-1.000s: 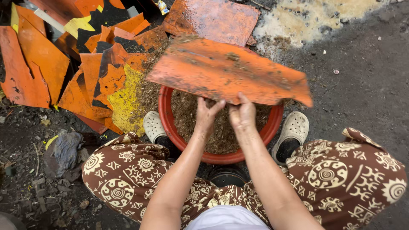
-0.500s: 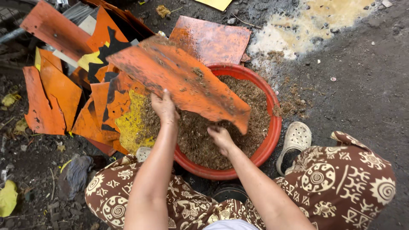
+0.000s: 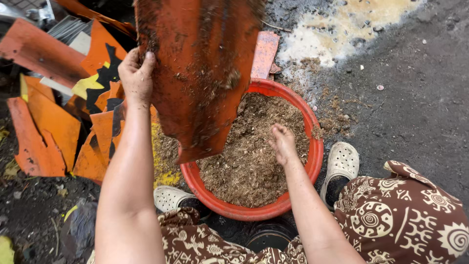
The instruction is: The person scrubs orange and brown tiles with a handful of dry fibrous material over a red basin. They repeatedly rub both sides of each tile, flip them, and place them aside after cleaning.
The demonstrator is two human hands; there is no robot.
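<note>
Change: orange sheet now tilted steeply, lifted by left hand, grip clamped on its edge
Basin: red basin holds brown crumbly soil; right hand rests open over it

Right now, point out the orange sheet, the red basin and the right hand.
orange sheet [image 3: 200, 73], head view, middle of its dirty face.
red basin [image 3: 244, 211], head view, near rim.
right hand [image 3: 283, 144], head view, back of the hand.

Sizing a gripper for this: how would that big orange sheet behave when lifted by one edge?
Probably stiff: the orange sheet stays flat while the left hand holds only its edge. Likely light for its size, since one hand lifts it. Clinging brown crumbs could make grip gritty; broken orange pieces nearby hint it snaps.
</note>
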